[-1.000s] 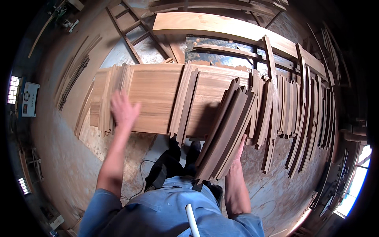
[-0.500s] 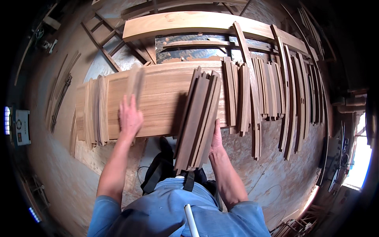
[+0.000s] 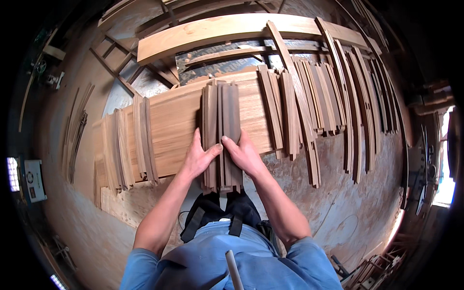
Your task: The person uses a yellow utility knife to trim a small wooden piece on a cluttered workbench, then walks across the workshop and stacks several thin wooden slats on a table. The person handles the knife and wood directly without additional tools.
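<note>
A bundle of short, grooved wooden strips [image 3: 221,111] stands in front of me over the near edge of a wide wooden board [image 3: 179,121]. My left hand [image 3: 199,157] grips the bundle's left side, thumb laid across the front. From the right, my right hand [image 3: 242,153] holds it too, its thumb almost meeting the left one. The fingers behind the strips are hidden. Left of the bundle, a pair of dark-edged strips [image 3: 146,140] lies across the board, beside another group of strips [image 3: 117,150] at the board's left end.
Rows of strips [image 3: 324,96] lie across the board's right part, several jutting over the near edge. A thick pale beam [image 3: 217,31] runs along the back. A wooden frame [image 3: 116,67] stands at the far left. Thin sticks [image 3: 77,130] lean at the left.
My left hand has left a strip on the board at the left and come back to the bundle. The bundle has shifted left and turned more upright, now between both hands.
</note>
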The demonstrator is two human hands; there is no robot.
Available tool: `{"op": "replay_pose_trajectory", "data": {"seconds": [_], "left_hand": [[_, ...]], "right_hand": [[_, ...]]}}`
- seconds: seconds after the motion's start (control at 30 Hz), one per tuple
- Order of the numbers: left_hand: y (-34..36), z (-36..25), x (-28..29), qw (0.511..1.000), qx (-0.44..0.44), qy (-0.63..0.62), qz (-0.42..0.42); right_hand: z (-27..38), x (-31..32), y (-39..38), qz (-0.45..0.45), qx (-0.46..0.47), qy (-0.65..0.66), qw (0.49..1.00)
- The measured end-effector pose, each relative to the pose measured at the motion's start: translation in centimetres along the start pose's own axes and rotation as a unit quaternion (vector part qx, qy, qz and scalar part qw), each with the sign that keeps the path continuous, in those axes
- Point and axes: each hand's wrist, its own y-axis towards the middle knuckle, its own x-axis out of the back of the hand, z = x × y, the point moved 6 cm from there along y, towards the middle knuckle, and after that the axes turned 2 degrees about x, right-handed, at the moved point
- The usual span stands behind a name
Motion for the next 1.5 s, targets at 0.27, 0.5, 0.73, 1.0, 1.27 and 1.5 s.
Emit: {"op": "replay_pose_trajectory", "data": {"seconds": [0.27, 0.5, 0.73, 1.0, 1.27, 1.5], "left_hand": [[1.4, 2.3, 0.4, 0.996, 0.062, -0.030, -0.056], [2.0, 1.2, 2.1, 0.947, 0.070, 0.268, -0.161], [4.1, -0.4, 1.6, 0.950, -0.010, 0.282, -0.130], [4.8, 1.3, 2.6, 0.993, 0.015, 0.102, -0.064], [2.7, 0.6, 2.9, 0.995, -0.013, 0.085, -0.041], [2.5, 0.7, 6.6, 0.996, -0.040, 0.068, -0.041]], "right_hand": [[-1.7, 2.8, -0.3, -0.145, 0.088, -0.141, 0.975], [-3.4, 2.4, -1.7, -0.137, 0.041, -0.030, 0.989], [-4.4, 0.2, -2.9, -0.094, 0.048, -0.012, 0.994], [-6.9, 1.2, -10.7, -0.112, -0.011, 0.050, 0.992], [-21.8, 1.4, -26.2, -0.246, -0.216, 0.089, 0.941], [-31.6, -6.3, -43.4, -0.347, -0.419, 0.238, 0.805]]}}
